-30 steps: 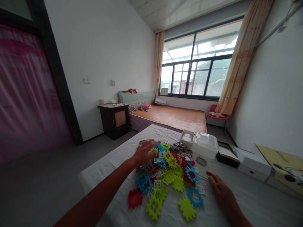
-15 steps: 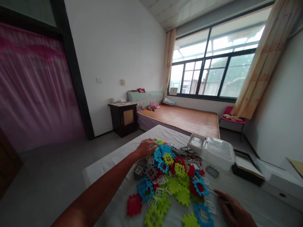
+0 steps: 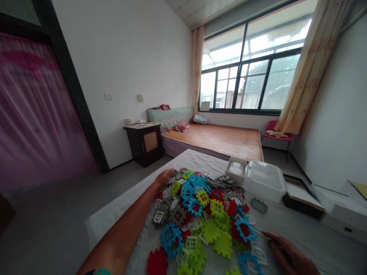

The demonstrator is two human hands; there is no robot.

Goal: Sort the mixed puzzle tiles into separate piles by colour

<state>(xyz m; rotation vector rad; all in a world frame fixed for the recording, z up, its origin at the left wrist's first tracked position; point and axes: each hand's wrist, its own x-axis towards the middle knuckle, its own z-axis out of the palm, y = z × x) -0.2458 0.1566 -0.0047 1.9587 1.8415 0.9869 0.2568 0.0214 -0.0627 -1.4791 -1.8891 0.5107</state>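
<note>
A heap of flat plastic building pieces with toothed edges (image 3: 203, 198) is spread over a cloth-covered table. Among them are blue, red, grey and yellow-green pieces and white window-shaped ones. My left hand (image 3: 165, 177) reaches to the far left edge of the heap. Its fingers are stretched out at some grey pieces (image 3: 178, 175), and the fingertips are partly blurred. At the near right, my right hand (image 3: 288, 250) is closed in a pinch. A thin white plastic piece (image 3: 259, 231), seen nearly edge-on, shows at its fingertips beside a blue frame piece (image 3: 244, 230).
Right of the heap stand a small white box (image 3: 236, 170), a clear plastic bin (image 3: 265, 181) and a black-edged box (image 3: 304, 200). A single grey frame piece (image 3: 259, 205) lies apart. Beyond the table are a bed (image 3: 218, 138) and a dark cabinet (image 3: 145, 145).
My left hand has moved left off the top of the heap to its edge. A yellow-green piece now shows near that hand. My right hand stays nearly in place; the view has shifted slightly.
</note>
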